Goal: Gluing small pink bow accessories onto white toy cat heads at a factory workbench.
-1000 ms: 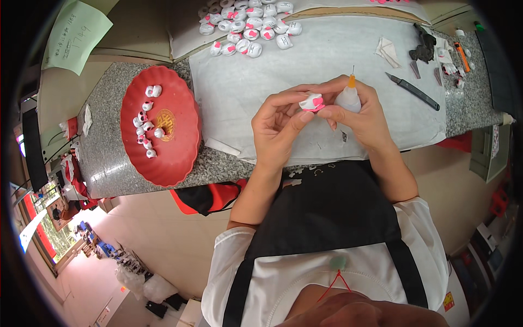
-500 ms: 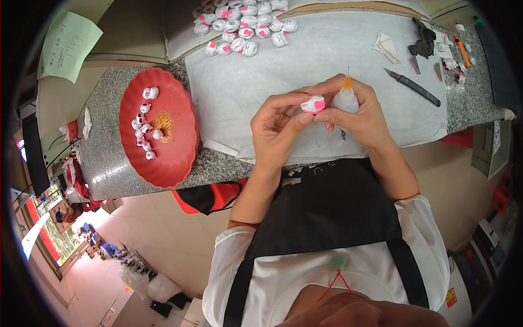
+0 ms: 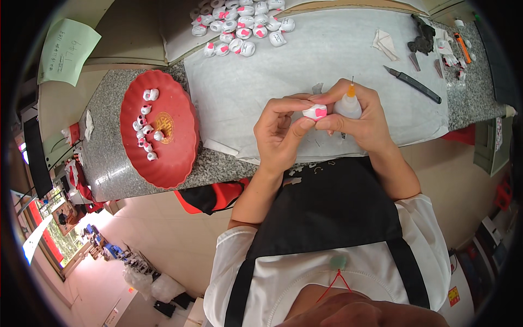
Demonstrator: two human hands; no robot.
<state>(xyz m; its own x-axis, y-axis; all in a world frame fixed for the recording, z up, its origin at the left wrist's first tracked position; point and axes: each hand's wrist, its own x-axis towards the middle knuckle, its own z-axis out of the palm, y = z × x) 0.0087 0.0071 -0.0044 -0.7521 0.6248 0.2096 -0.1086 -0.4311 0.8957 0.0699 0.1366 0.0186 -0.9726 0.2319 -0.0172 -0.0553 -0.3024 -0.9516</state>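
Grasping a small rounded piece, white with a pink patch (image 3: 317, 111), the left hand (image 3: 278, 133) pinches it between thumb and fingers (image 3: 289, 103) above the white paper sheet (image 3: 245, 82), just beyond the black apron (image 3: 332, 207). The right hand (image 3: 366, 117) has its fingers closed round a translucent plastic bottle (image 3: 347, 106), while its thumb and index finger also steady the piece.

This double duty looks like the main risk: pressing on the piece could squeeze the soft bottle and spill its contents. The thin upright needle (image 3: 352, 80) on its orange cap looks bare and could scratch or prick if the wrist turns. Too hard a pinch might let the rounded piece slip. Just past the right hand, a dark slim craft knife (image 3: 412, 84) lies uncased, so a careless sideways reach could meet its blade.

How full the bottle is cannot be told. Farther left, on the speckled grey stone desk (image 3: 106, 163), a scalloped red plate (image 3: 177, 155) holds small white, pink and dark pieces (image 3: 146, 129), loosely clustered. Farthest off, many larger white-and-pink pieces (image 3: 245, 24) lie heaped outside any dish.
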